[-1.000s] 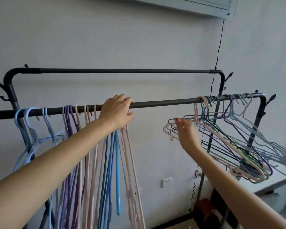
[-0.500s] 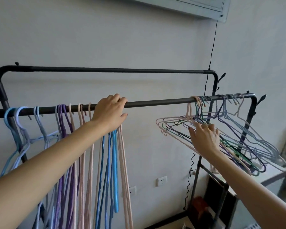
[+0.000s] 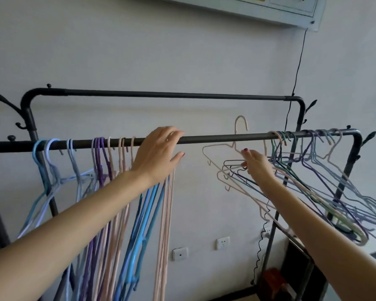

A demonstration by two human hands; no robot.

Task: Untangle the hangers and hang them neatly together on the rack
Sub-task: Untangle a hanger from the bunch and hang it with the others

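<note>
Fingers: left hand (image 3: pixel 159 153) lies with straight, slightly spread fingers (image 3: pixel 174 135) over the front rail, gripping nothing; right hand (image 3: pixel 257 165) has its fingers (image 3: pixel 246 154) pinched on the neck of a pink hanger.
Rack (image 3: pixel 174 93): black frame with a back bar and a lower front rail (image 3: pixel 215 139); a bare stretch of rail lies between the two hands, probably the landing spot.
Sorted hangers (image 3: pixel 117 192): blue, purple and pink ones hang straight down from the rail's left part, close together, just behind the left hand, which seems to mark the end of the tidy row.
Tangled hangers (image 3: pixel 326 187): many colours, hooked near the right end, splayed and crossing one another, so each has to be lifted out singly.
Pink hanger (image 3: pixel 217 146): lifted clear, its hook (image 3: pixel 241 124) above the rail and touching nothing, its body beside the tangle; seemingly on its way to the sorted group.
Wall sockets (image 3: pixel 201 248): low on the wall behind.
</note>
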